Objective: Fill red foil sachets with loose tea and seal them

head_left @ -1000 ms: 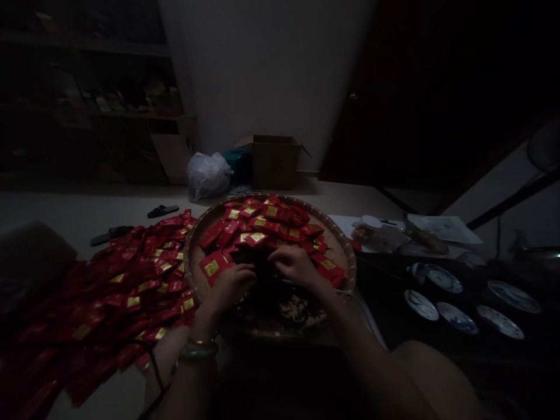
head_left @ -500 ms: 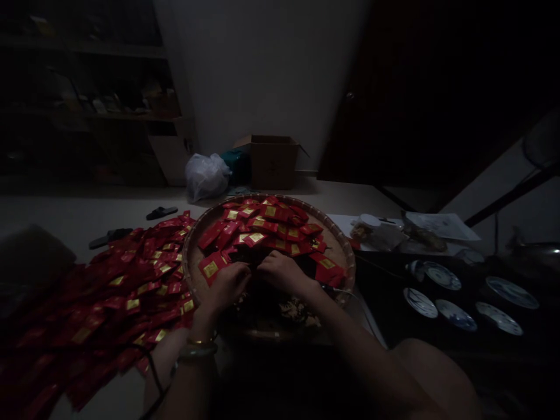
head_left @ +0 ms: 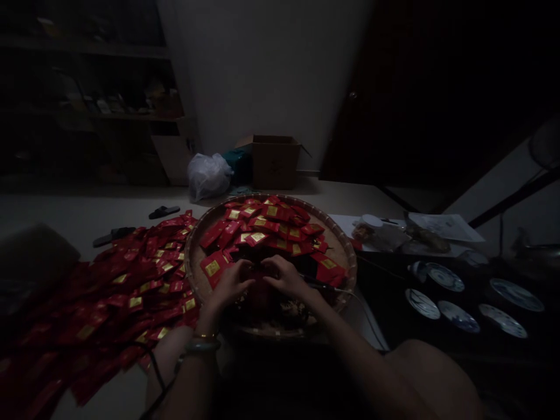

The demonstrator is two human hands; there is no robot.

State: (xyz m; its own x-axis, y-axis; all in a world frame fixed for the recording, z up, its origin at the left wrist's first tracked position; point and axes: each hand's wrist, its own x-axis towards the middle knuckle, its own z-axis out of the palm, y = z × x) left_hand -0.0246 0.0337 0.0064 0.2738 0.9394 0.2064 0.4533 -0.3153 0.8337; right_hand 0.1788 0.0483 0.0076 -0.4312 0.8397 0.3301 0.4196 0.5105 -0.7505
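Note:
A round woven bamboo tray stands in front of me, heaped with red packets that have gold labels. Over its near half, my left hand and my right hand face each other, fingers curved, thumbs apart from the fingertips. Between them is a dark red packet, its sides at my fingers; in the dim light its outline is hard to see. Beside my right hand lies a thin dark tool with a cable. Pale dried pieces lie beneath my right wrist.
A large pile of red packets spreads over the floor at left, beside dark slippers. Several blue-and-white dishes sit on a black surface at right. Behind the tray are a cardboard box and a white plastic bag.
My fingers and thumbs have spread from a closed pinch to a wider curve, and dark red now shows between my hands. The view has shifted slightly.

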